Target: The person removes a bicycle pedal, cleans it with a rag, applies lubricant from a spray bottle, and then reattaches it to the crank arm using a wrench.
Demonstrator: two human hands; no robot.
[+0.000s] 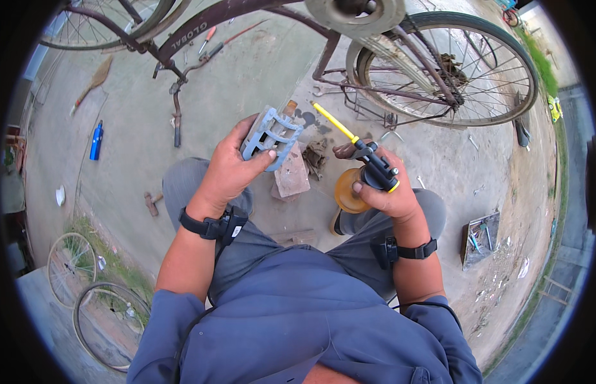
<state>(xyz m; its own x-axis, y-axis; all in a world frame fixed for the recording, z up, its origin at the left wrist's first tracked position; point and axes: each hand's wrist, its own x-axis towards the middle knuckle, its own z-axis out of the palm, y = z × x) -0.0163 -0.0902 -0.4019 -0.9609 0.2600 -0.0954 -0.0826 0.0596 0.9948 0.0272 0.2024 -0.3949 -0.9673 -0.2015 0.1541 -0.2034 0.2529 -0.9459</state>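
Observation:
My left hand (pixel 228 168) grips a grey-blue plastic pedal (pixel 278 139), its rusty spindle end (pixel 289 109) pointing up. In my right hand (pixel 394 198) is an oil can with an amber reservoir (pixel 346 192), a black pump head (pixel 378 168) and a long yellow spout (pixel 333 121) angled up toward the upper left. The pedal and the spout are close, with a gap between them. Below the pedal, between my knees, a pinkish brick (pixel 293 173) lies on the concrete beside a crumpled dark rag (pixel 315 158).
A maroon bicycle (pixel 442 86) spans the top. A blue bottle (pixel 96 141), a brush (pixel 91 86) and a hammer (pixel 152 203) lie leftward on the concrete (pixel 125 166). Loose wheels (pixel 77 294) are lower left. Spanners (pixel 472 144) and a metal toolbox (pixel 479 240) are on the right.

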